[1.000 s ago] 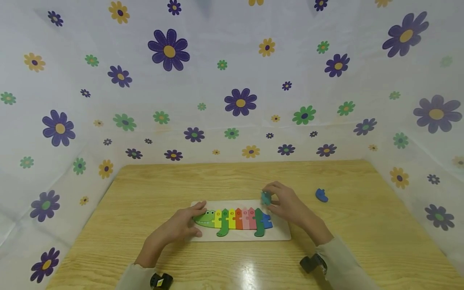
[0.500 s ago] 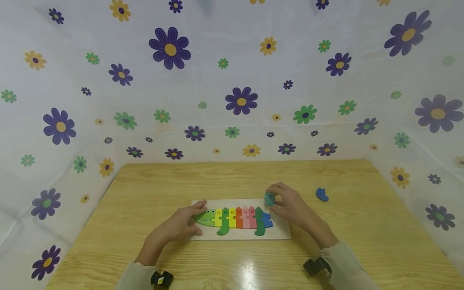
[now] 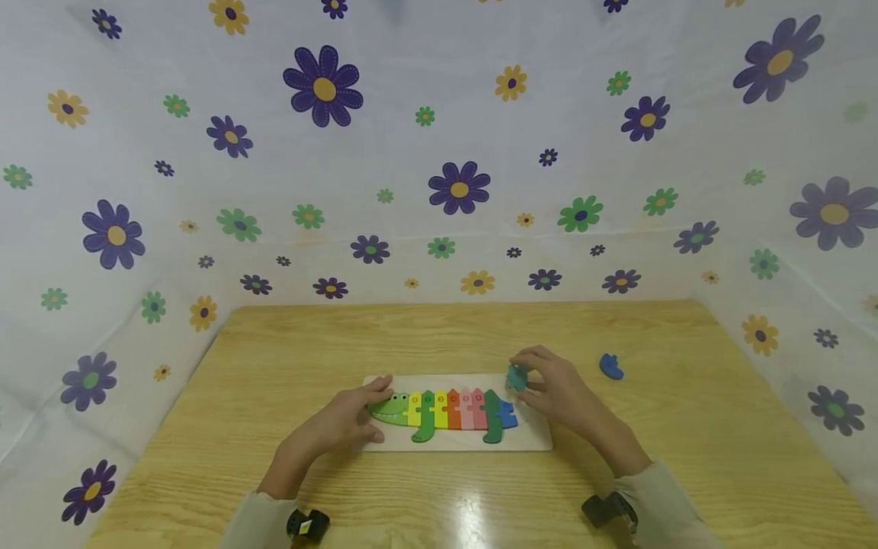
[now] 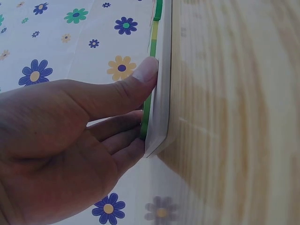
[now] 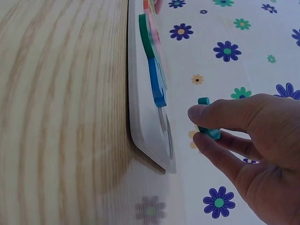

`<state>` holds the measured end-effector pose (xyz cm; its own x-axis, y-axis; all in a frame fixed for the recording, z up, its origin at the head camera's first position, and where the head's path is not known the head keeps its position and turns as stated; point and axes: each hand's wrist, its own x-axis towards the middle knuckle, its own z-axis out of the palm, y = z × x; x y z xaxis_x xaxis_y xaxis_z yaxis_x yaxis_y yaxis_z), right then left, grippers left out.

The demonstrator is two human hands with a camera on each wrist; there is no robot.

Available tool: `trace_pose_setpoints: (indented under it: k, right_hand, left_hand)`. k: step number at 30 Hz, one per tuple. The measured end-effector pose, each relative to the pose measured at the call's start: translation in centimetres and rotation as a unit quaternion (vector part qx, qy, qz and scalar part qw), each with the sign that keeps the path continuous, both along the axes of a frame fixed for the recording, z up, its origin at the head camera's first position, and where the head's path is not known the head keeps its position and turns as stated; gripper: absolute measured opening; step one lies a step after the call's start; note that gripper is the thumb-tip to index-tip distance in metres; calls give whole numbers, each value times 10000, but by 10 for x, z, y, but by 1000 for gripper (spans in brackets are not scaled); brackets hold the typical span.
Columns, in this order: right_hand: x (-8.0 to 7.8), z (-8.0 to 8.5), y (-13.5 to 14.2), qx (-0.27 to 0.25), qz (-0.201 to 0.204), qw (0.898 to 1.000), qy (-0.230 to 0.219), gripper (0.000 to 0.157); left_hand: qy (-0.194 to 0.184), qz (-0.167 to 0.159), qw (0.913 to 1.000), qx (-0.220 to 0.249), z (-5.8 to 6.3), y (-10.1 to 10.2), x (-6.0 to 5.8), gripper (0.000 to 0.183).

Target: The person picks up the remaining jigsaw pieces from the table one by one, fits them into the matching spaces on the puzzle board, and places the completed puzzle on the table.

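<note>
A wooden crocodile puzzle board [image 3: 534, 438] lies on the table, its colourful numbered pieces joined from the green head [image 3: 391, 409] to a blue piece [image 3: 507, 414] behind the rear leg. My left hand [image 3: 334, 421] rests at the board's left end, thumb and fingers spread around the head; the left wrist view shows the thumb [image 4: 146, 70] against the board's edge. Between thumb and fingers, my right hand [image 3: 561, 386] pinches a teal puzzle piece [image 3: 517, 377] above the board's right end. In the right wrist view that teal piece [image 5: 209, 132] is held clear of the board.
A curved blue puzzle piece [image 3: 611, 367] lies alone on the wooden table [image 3: 658, 427], to the right of the board. Flower-print sheets [image 3: 384, 152] stand behind the table and on both sides. Each wrist carries a strapped black camera [image 3: 312, 524].
My right hand has drifted slightly to the right with the teal piece still pinched. The left hand and the board keep their places; the head view has tilted a little.
</note>
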<state>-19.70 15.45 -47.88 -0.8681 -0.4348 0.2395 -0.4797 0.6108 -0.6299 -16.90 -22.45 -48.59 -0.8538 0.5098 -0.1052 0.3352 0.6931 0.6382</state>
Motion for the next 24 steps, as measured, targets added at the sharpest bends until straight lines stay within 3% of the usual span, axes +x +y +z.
trace_pose_setpoints:
  k: [15, 24]
  right_hand:
    - [9, 3, 9, 152, -180, 9995, 207, 48]
    - [10, 2, 15, -43, -214, 9997, 59, 49]
  left_hand:
    - [24, 1, 10000, -70, 1, -1, -1, 74]
    - [0, -17, 10000, 13, -2, -2, -1, 73]
